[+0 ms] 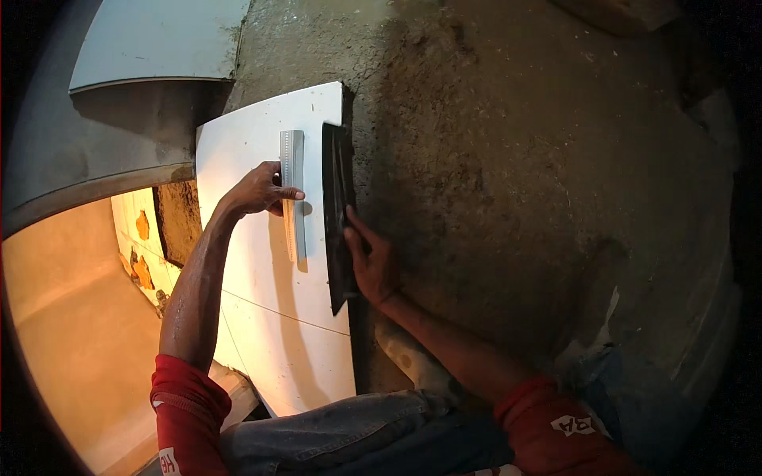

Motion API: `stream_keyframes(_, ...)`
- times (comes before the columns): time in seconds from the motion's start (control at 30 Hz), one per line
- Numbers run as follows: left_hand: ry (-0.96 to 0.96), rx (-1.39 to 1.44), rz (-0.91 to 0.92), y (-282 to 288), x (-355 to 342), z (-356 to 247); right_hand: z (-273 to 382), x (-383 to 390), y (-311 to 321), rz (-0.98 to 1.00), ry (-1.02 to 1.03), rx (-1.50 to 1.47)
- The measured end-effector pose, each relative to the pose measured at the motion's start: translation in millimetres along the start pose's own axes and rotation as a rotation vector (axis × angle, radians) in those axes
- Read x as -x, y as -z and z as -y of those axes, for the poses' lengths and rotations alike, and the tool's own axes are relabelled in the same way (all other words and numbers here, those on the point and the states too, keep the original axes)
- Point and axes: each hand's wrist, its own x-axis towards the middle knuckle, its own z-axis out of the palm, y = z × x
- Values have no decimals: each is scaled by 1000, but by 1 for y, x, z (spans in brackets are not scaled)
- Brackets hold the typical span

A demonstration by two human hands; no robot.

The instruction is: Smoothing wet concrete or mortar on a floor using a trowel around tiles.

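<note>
My left hand (pixel 266 187) grips a long, pale metal strip (pixel 293 151) with a row of small holes, holding it upright in the picture over a white panel (pixel 309 357). My right hand (pixel 367 255) holds a long, narrow, dark piece (pixel 333 166) along the panel's right edge, fingertips on its right side; whether it is a tool or a strip I cannot tell.
Another white slab (pixel 151 40) lies at the upper left above a grey ledge (pixel 87 159). A lit recess (pixel 71 293) with a patchy white wall (pixel 127 222) is at lower left. Rough, dark mortar floor (pixel 508 182) spreads right. My jeans-clad legs (pixel 333 436) are below.
</note>
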Motion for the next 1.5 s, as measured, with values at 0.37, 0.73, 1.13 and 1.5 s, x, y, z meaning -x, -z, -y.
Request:
stream_keyframes(0.37,14,-68,-2,2,1,2,-3,-20,5,8,-110,8)
stream_keyframes(0.73,25,-88,-77,-8,7,-1,31,-55,85,-214,-220,15)
stream_keyframes(1.13,21,-62,-61,-8,7,-4,-15,28,38,-123,-201,-49)
stream_keyframes(1.5,9,-105,-51,-2,-1,-2,1,55,3,20,-180,-31)
